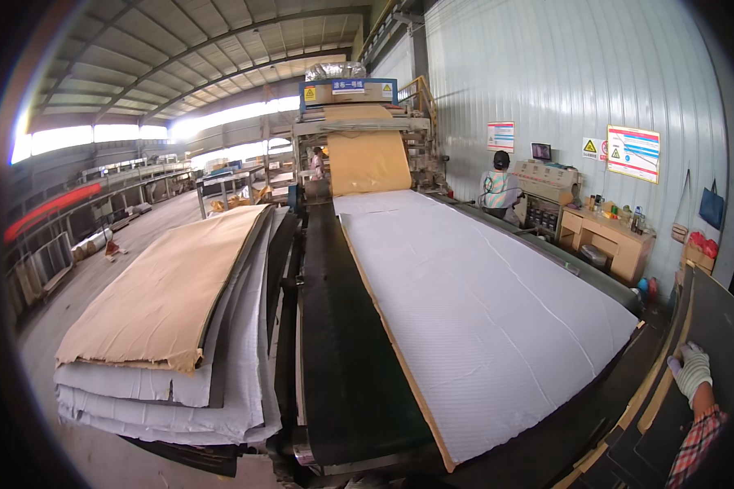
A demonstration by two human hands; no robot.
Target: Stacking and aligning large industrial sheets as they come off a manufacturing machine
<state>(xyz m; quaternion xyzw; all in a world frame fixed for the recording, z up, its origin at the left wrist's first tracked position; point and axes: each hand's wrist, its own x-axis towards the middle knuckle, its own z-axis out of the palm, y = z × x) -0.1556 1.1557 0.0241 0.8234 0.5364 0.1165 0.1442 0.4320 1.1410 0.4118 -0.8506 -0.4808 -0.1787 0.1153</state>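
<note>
Nearby, one gloved hand [693, 368], one white sheet [481, 310]

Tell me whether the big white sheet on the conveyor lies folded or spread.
Spread: the big white quilted sheet lies flat along the dark conveyor bed.

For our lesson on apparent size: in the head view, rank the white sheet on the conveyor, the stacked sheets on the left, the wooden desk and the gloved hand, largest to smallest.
1. White sheet
2. Stack
3. Desk, though it stands farther off
4. Gloved hand
</note>
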